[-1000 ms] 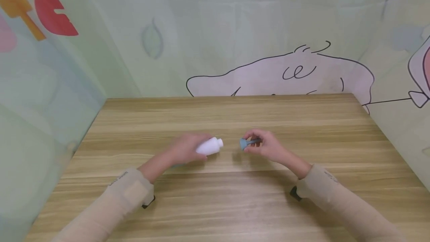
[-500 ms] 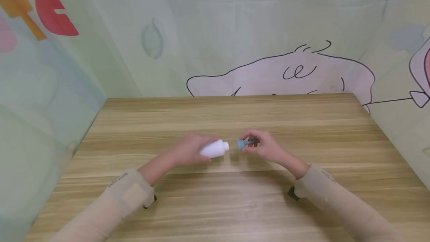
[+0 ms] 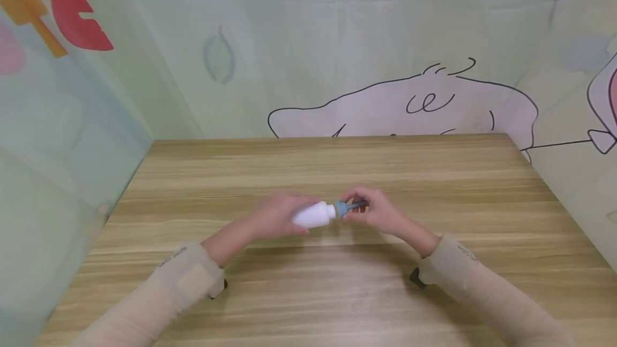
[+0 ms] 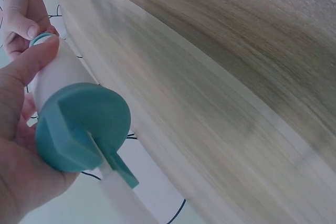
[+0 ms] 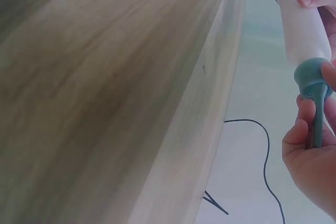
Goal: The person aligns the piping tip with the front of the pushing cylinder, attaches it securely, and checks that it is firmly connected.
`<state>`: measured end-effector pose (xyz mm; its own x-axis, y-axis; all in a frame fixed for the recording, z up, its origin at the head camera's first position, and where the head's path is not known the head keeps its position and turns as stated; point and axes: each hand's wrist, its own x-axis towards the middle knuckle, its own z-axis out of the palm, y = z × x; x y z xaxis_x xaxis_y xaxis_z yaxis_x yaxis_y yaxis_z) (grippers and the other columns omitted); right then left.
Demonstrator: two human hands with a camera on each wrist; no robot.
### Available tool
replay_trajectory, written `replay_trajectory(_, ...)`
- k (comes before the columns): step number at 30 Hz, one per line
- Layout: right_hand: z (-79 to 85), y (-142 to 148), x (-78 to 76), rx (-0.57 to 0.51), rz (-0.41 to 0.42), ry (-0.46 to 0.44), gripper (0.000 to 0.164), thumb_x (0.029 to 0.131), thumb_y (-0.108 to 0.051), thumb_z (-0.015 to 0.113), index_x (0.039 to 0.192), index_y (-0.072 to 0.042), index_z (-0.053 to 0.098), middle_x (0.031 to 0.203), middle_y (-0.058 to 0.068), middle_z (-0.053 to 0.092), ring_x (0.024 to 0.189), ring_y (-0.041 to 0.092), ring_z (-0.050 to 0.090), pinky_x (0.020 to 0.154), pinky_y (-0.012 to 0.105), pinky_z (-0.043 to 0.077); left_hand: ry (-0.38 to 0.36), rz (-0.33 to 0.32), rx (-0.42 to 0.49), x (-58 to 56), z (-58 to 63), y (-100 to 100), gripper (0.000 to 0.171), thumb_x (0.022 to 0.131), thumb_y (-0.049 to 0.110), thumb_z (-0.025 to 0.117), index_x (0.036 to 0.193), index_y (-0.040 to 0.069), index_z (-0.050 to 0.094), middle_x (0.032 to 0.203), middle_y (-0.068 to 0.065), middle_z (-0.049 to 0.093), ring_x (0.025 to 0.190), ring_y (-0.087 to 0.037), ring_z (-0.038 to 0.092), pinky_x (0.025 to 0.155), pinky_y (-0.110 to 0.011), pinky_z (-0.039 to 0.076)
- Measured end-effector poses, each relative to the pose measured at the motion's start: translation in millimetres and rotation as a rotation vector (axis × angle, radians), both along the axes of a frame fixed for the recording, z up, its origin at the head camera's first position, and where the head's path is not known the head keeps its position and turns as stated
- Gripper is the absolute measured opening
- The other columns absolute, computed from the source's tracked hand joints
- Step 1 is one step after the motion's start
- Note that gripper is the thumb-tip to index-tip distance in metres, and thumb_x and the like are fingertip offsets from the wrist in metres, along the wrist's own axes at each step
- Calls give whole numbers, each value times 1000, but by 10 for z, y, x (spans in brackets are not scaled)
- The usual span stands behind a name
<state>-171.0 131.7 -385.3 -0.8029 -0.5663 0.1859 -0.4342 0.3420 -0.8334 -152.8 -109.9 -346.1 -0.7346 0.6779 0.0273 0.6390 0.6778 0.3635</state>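
Observation:
My left hand [image 3: 276, 216] grips a white bottle [image 3: 310, 215] round its body, tilted with its narrow neck [image 3: 331, 211] toward the right. In the left wrist view, the bottle's other end has a teal disc-shaped base [image 4: 89, 124] with raised fins and a pale strip standing out from it. My right hand [image 3: 382, 213] pinches a blue-green cap [image 3: 341, 209] with a thin stem [image 5: 318, 114] running back between the fingers. The cap's wide end faces the neck, very close to it; I cannot tell whether they touch. Both things are held above the table.
A wood-grain table [image 3: 308, 293] spreads beneath both hands. Printed cloth walls [image 3: 308, 58] enclose its back and sides, with a cartoon outline behind the back edge. Each sleeve carries a dark device [image 3: 418, 278] at the wrist.
The left hand has brought the bottle to the right. The right hand has shifted slightly left with the cap, so the gap between neck and cap has narrowed to almost nothing.

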Motion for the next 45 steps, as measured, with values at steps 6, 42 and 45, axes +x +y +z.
replay_trajectory(6,0,-22,9,-8,13,10,23,73,-6,69,94,-5,59,82,9,61,65,10,52,59,22,46,-27,-5,6,-3,13,30,58,70,23,73,123,11,52,114,-5,61,96,-19,58,77,-35,47)
replay_trajectory(42,21,-57,17,-12,31,-51,25,81,-13,62,102,2,60,95,13,64,81,15,59,69,25,49,-44,-12,16,-26,3,53,60,70,25,73,124,13,51,116,-3,60,97,-17,57,77,-33,46)
replay_trajectory(45,23,-63,14,7,33,-45,26,83,-16,60,103,1,60,95,13,64,82,15,59,70,26,49,-52,-8,24,-24,1,49,60,70,25,73,124,13,51,117,-3,59,97,-18,57,77,-34,47)
